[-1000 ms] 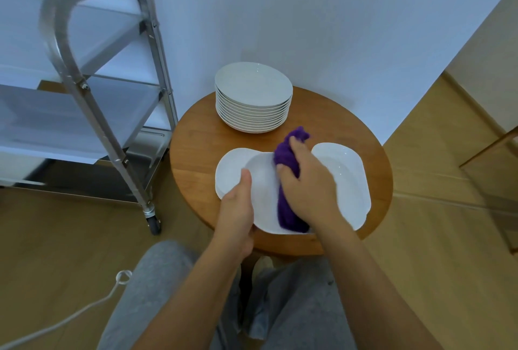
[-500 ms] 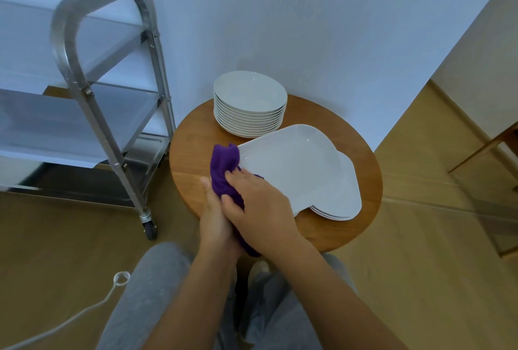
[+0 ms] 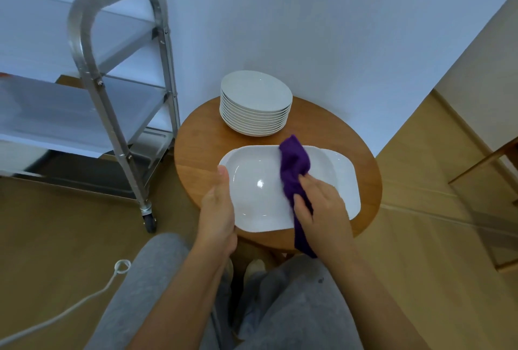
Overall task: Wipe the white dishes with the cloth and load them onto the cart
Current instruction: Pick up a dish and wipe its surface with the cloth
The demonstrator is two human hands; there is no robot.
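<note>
Between your hands sits a white rectangular dish (image 3: pixel 258 195). Your left hand (image 3: pixel 217 209) grips its near-left edge, thumb on the rim. Your right hand (image 3: pixel 322 206) is curled round the purple cloth (image 3: pixel 294 167) and presses it onto the dish's right side. Under the dish, toward your right hand, another like it (image 3: pixel 349 181) lies on the tabletop (image 3: pixel 196 147). Beyond your hands a stack of round plates (image 3: pixel 255 105) stands untouched. To the left of your left hand, the cart (image 3: pixel 117 91) shows no dishes on the visible shelves, so I judge nearly all the wiping and loading remains.
</note>
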